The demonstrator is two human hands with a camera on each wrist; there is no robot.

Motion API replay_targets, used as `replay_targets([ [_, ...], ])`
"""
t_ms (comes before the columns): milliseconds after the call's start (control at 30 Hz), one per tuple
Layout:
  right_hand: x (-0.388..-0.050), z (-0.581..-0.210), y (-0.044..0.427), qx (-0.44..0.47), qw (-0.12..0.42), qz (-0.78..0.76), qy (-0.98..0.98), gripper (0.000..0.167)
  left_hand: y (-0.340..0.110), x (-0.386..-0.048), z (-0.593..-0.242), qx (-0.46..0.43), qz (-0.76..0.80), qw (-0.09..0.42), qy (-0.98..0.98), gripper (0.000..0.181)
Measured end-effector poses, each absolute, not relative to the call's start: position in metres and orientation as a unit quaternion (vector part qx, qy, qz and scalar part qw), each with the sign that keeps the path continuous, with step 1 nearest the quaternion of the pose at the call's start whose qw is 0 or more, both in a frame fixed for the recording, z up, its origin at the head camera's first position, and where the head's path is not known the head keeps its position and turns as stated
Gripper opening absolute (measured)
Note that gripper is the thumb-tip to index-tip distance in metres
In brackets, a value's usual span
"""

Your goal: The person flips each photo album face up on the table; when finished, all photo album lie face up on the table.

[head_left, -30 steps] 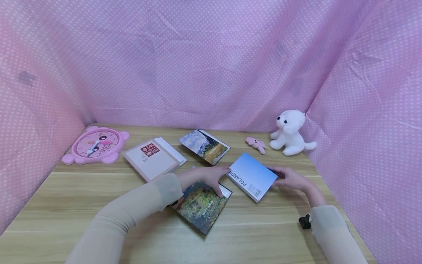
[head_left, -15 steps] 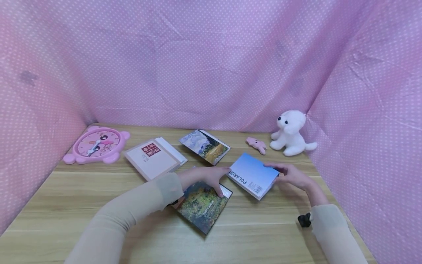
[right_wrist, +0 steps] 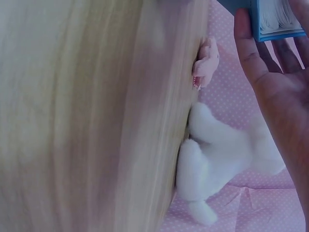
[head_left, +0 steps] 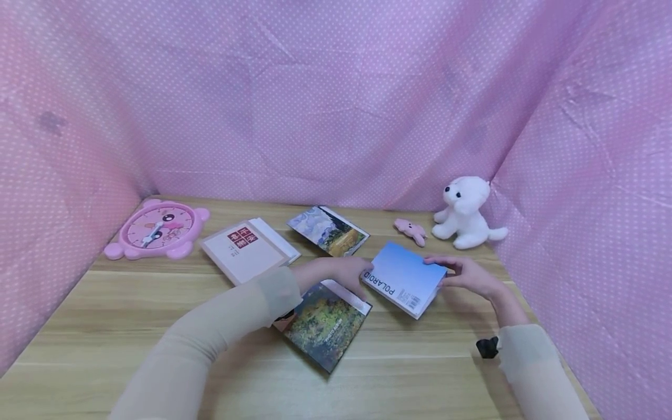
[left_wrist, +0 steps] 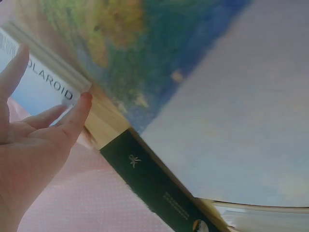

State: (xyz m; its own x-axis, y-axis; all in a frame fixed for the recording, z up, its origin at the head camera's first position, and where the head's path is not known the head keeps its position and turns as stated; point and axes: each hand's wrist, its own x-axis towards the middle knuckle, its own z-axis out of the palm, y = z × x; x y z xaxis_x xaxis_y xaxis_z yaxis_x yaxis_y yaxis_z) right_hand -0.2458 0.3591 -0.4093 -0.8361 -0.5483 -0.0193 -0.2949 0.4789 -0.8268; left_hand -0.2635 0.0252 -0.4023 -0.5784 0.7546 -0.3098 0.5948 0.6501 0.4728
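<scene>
In the head view, a blue-and-white photo album marked POLAROID (head_left: 403, 274) lies right of the table's middle. My right hand (head_left: 475, 279) grips its right side, fingers on the cover and thumb at the edge. The right wrist view shows the page edges of this blue album (right_wrist: 280, 19) beside the right hand (right_wrist: 285, 92). My left hand (head_left: 350, 274) touches the album's left end with its fingers mostly extended. Beneath that left arm lies a dark painted album marked PHOTO ALBUM (head_left: 325, 329). In the left wrist view, the left hand (left_wrist: 36, 150) has a fingertip at the POLAROID album's corner.
A landscape-painted album (head_left: 331, 230) and a pale album with red characters (head_left: 244, 248) lie on the wooden table (head_left: 420, 373). The pink clock (head_left: 163, 228) is at far left. A small pink plush (head_left: 410, 231) and white plush dog (head_left: 464, 213) are at back right. Pink curtains surround the table.
My right fingers have come over the album's top cover. The left hand has shifted slightly up and right, its thumb drawing in toward the POLAROID album. The album has turned slightly.
</scene>
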Motion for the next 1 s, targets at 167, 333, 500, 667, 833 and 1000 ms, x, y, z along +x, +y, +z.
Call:
replay_targets([
  [167, -0.244, -0.403, 0.357, -0.263, 0.144, -0.454, 0.839, 0.050, 0.028, -0.265, -0.400, 0.377, 0.178, 0.235, 0.878, 0.080],
  [333, -0.241, -0.395, 0.354, -0.283, 0.134, -0.454, 0.834, 0.048, 0.030, -0.266, -0.396, 0.359, 0.205, 0.236, 0.879, 0.085],
  [500, -0.239, -0.390, 0.353, -0.306, 0.119, -0.453, 0.828, 0.043, 0.031, -0.269, -0.393, 0.353, 0.240, 0.225, 0.876, 0.086],
  [667, -0.238, -0.388, 0.351, -0.343, 0.099, -0.448, 0.819, 0.042, 0.033, -0.273, -0.393, 0.333, 0.279, 0.209, 0.876, 0.084],
  [833, -0.236, -0.384, 0.349, -0.366, 0.079, -0.450, 0.811, 0.042, 0.033, -0.276, -0.394, 0.326, 0.317, 0.199, 0.868, 0.084],
  [1000, -0.234, -0.379, 0.347, -0.369, 0.071, -0.448, 0.811, 0.043, 0.032, -0.276, -0.392, 0.329, 0.345, 0.189, 0.859, 0.087],
])
